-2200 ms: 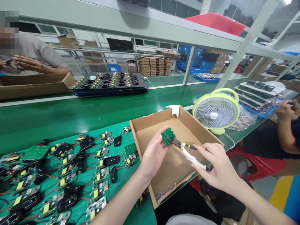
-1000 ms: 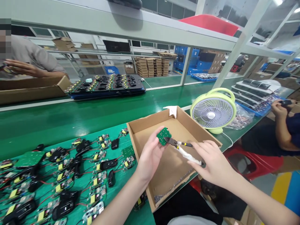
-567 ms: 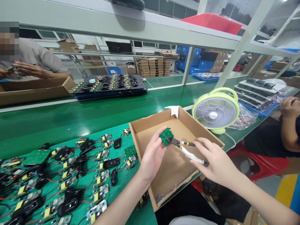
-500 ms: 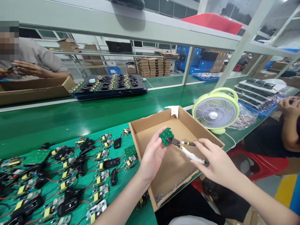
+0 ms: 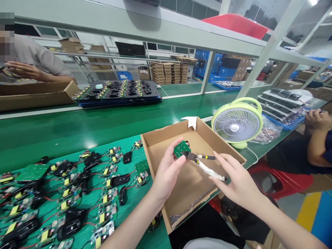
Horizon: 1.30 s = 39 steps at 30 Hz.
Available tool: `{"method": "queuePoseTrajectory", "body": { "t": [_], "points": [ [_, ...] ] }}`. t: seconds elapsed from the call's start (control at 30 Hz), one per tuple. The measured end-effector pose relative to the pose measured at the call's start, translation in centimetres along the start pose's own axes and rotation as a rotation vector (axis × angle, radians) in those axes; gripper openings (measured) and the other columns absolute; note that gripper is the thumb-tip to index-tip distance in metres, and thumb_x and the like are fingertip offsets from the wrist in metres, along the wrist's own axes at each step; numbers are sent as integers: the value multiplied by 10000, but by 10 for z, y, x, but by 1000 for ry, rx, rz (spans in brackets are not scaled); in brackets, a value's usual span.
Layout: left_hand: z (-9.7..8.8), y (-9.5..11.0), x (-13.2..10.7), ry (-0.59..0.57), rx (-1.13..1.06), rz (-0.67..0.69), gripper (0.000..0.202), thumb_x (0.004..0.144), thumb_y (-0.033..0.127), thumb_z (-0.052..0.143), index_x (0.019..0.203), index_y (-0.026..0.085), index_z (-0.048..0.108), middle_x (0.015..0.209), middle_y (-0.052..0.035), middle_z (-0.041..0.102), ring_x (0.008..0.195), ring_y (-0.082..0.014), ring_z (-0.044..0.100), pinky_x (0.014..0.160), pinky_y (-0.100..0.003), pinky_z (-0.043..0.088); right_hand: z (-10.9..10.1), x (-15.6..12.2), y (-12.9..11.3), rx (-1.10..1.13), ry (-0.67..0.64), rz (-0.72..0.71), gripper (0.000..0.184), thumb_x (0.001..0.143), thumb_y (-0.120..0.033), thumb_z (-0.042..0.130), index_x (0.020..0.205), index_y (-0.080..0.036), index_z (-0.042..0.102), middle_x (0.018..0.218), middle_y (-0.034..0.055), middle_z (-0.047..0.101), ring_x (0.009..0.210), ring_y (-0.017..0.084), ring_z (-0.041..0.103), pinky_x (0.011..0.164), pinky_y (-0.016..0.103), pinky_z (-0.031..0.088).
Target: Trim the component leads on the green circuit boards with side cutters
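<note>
My left hand (image 5: 166,173) pinches a small green circuit board (image 5: 181,149) by its edge and holds it over an open cardboard box (image 5: 155,136). My right hand (image 5: 237,183) grips a pair of side cutters (image 5: 201,160) by the handles, one wrapped in white. The cutter's jaws touch the right edge of the board. Small metal offcuts (image 5: 181,212) lie along the box's near wall.
Several circuit boards with black cased parts and red wires (image 5: 70,193) lie on the green mat at the left. A green desk fan (image 5: 236,122) stands right of the box. A green conveyor belt (image 5: 103,121) carries a black tray (image 5: 118,91). Other people work at far left (image 5: 28,62) and far right (image 5: 317,138).
Both hands stay over the box with the cutter jaws at the board. The board has tilted slightly, and the view has shifted a little.
</note>
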<state>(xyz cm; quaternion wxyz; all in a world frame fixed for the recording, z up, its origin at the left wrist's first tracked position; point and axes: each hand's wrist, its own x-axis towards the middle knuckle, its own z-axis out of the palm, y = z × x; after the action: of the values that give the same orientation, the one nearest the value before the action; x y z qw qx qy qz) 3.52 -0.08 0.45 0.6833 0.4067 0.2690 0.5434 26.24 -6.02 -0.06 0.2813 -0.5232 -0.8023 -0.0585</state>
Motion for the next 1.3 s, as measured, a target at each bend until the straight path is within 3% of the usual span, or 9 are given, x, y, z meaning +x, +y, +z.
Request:
{"method": "queuePoseTrajectory", "body": {
  "t": [0.17,0.27,0.43,0.57,0.67,0.8,1.0,1.2,1.3],
  "points": [
    [0,-3,2,51,129,-39,620,745,528,821,1238,194,651,1278,-125,682,1230,-323,608,1114,-484,440,2,1,-13,449,25,280,619,890,-306,721,1467,-282,500,1332,109,656,1150,258,700,918,360,633],
    [2,-3,2,-1,170,-58,639,724,612,815,1174,181,673,1303,-139,675,1238,-323,608,1104,-458,448,6,5,-26,662,61,426,641,843,-302,773,1437,-279,533,1250,84,691,1090,239,725,906,338,632],
    [7,2,-4,-257,211,-182,707,656,646,850,1161,191,652,1100,-112,721,969,-274,706,884,-396,555,17,14,-53,853,86,447,755,800,-281,833,1468,-328,485,1208,40,705,1116,223,709,1010,357,572],
    [8,4,-5,-152,264,-78,512,714,632,808,903,174,680,884,-54,701,788,-185,657,757,-304,532,18,19,-60,1129,40,469,820,782,-336,872,1489,-364,458,1352,41,675,1295,242,621,1156,406,456],
    [6,4,0,-11,203,-56,482,715,637,791,785,174,679,776,-31,679,744,-165,625,714,-268,506,9,21,-57,1479,182,515,599,928,-612,617,1444,-318,536,1449,78,623,1433,270,497,1266,502,268],
    [6,6,4,71,86,-112,433,699,590,795,721,173,680,751,-14,646,724,-156,612,689,-255,511,-5,24,-58,1879,191,578,793,934,-810,216,1405,-297,594,1573,81,496,1504,309,391,1248,596,246],
    [4,7,1,67,144,-137,382,691,544,793,748,177,702,783,-26,661,770,-181,620,723,-273,504,-8,21,-65,1834,45,557,835,913,-815,84,1412,-358,574,1644,0,385,1541,269,322,1206,569,341],
    [3,6,0,-62,307,-150,383,750,551,731,770,177,652,745,-29,639,724,-189,579,697,-302,454,1,19,-67,1496,-88,558,940,854,-793,-133,1570,-371,306,1700,-18,244,1559,257,275,1165,560,404],
    [4,7,-1,-114,378,-162,373,768,540,708,818,173,657,759,-29,633,739,-196,577,705,-311,446,3,20,-68,1530,-88,550,936,859,-794,-118,1571,-361,309,1692,-3,268,1551,258,295,1167,556,402]
  ]
}}
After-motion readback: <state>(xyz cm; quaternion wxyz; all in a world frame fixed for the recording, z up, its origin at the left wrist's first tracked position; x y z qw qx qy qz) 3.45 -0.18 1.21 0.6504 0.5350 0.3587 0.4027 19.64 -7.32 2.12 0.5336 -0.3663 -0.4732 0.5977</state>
